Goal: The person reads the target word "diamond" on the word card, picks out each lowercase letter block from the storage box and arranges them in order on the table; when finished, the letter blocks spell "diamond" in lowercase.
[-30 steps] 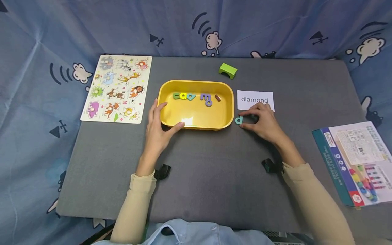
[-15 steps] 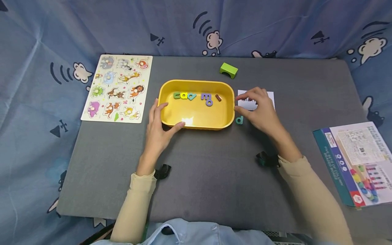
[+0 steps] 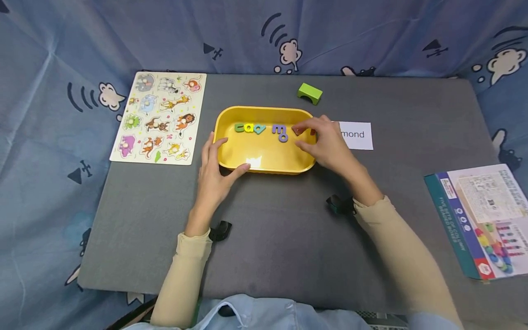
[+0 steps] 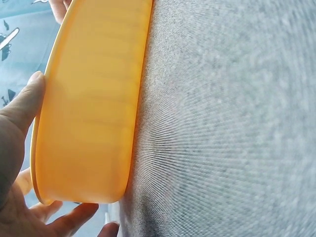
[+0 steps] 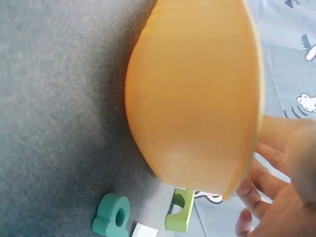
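A yellow tray [image 3: 264,153] sits on the grey table with small letters inside: a green letter [image 3: 239,128], a yellow "a" [image 3: 249,128], a teal letter [image 3: 259,129], a purple "m" [image 3: 278,129] and a purple "o" [image 3: 283,138]. My left hand [image 3: 214,176] grips the tray's near left corner, thumb on the near rim, fingers round the left end. My right hand [image 3: 327,142] reaches over the right end, thumb and index finger apart beside a small brown piece [image 3: 296,131]. A teal "d" [image 5: 112,216] lies on the table, hidden in the head view.
A white word card [image 3: 358,135], partly covered by my right hand, shows "mond". Behind the tray stands a green arch block [image 3: 310,93]. An animal puzzle board [image 3: 158,117] lies at the left, a boxed set [image 3: 478,224] at the right.
My right hand has let go of the teal "d", leaving it on the table, and has moved up and left over the tray's right end. My left hand has stayed on the tray.
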`<state>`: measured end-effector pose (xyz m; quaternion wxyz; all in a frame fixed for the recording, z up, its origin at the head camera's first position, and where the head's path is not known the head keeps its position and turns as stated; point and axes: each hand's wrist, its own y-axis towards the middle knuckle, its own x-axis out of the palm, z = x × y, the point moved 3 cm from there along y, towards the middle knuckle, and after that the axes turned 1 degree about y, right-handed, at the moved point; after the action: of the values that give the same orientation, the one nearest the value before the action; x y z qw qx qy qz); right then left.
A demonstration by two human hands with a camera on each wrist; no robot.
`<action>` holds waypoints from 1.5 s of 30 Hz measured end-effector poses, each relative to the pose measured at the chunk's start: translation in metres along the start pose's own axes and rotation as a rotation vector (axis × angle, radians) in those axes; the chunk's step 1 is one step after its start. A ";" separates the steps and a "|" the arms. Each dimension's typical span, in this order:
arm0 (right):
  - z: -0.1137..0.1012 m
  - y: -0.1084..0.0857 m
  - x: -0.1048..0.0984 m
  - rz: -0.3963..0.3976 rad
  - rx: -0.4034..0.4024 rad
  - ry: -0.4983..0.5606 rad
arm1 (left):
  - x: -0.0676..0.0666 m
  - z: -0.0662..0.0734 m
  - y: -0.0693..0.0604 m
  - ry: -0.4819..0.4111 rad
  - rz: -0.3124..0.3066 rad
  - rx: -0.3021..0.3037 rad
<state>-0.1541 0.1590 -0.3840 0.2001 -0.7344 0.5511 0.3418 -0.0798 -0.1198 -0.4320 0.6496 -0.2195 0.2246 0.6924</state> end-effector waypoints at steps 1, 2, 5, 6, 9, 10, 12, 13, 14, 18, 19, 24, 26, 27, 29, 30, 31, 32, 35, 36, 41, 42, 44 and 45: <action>0.000 0.002 0.001 -0.005 -0.003 -0.017 | 0.000 0.000 0.000 -0.001 0.000 -0.001; 0.001 0.004 0.003 -0.007 -0.007 -0.038 | 0.000 0.000 0.000 -0.001 -0.001 -0.002; 0.003 0.010 0.005 -0.009 -0.024 -0.121 | 0.000 0.000 0.000 -0.003 -0.002 -0.006; 0.003 0.011 0.006 -0.008 -0.027 -0.146 | 0.000 0.000 0.000 -0.005 -0.003 -0.005; 0.006 0.015 0.009 -0.019 -0.030 -0.204 | 0.000 0.000 0.000 -0.014 -0.004 -0.006; 0.006 0.017 0.010 -0.028 -0.029 -0.220 | 0.000 -0.001 0.000 -0.018 -0.005 -0.005; 0.007 0.019 0.012 -0.051 -0.030 -0.250 | 0.000 -0.001 0.000 -0.024 -0.007 -0.005; 0.006 0.021 0.013 -0.068 -0.029 -0.267 | 0.000 -0.001 0.001 -0.027 -0.007 -0.006; 0.006 0.022 0.013 -0.087 -0.028 -0.287 | 0.000 -0.001 0.001 -0.028 -0.007 -0.006; 0.002 0.030 0.016 -0.191 -0.016 -0.364 | 0.000 0.000 0.000 -0.028 -0.006 -0.004; 0.002 0.031 0.017 -0.218 -0.016 -0.378 | 0.000 0.000 0.000 -0.027 -0.007 -0.004; 0.001 0.037 0.020 -0.284 -0.021 -0.400 | 0.000 0.001 0.000 -0.021 -0.014 -0.013; 0.002 0.039 0.020 -0.284 -0.014 -0.389 | 0.001 -0.001 0.000 -0.031 -0.012 -0.014; 0.003 0.040 0.020 -0.278 -0.012 -0.381 | 0.001 0.000 0.000 -0.031 -0.011 -0.013; 0.003 0.042 0.020 -0.268 -0.017 -0.368 | 0.001 -0.001 0.000 -0.032 -0.009 -0.013; 0.003 0.043 0.021 -0.261 -0.023 -0.365 | 0.001 -0.001 0.000 -0.033 -0.009 -0.014; 0.002 0.043 0.021 -0.255 -0.024 -0.359 | 0.001 0.000 0.000 -0.031 -0.011 -0.016; 0.002 0.043 0.022 -0.250 -0.028 -0.356 | 0.000 0.001 -0.001 -0.024 -0.013 -0.016; 0.002 0.043 0.023 -0.241 -0.041 -0.359 | 0.000 0.001 -0.001 -0.020 -0.016 -0.018; 0.002 0.042 0.024 -0.239 -0.044 -0.362 | 0.000 0.002 -0.001 -0.019 -0.015 -0.017; 0.001 0.042 0.024 -0.225 -0.066 -0.373 | 0.000 0.001 0.000 -0.017 -0.013 -0.012; 0.001 0.042 0.024 -0.224 -0.069 -0.373 | 0.000 0.001 0.000 -0.015 -0.013 -0.010; 0.001 0.042 0.024 -0.227 -0.075 -0.369 | 0.000 0.000 0.000 -0.012 -0.012 -0.010; 0.001 0.042 0.023 -0.231 -0.076 -0.363 | 0.001 0.000 -0.001 -0.012 -0.012 -0.010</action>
<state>-0.1907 0.1310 -0.3982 0.3061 -0.7261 0.4050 0.4637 -0.0793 -0.1194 -0.4324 0.6539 -0.2198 0.2161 0.6909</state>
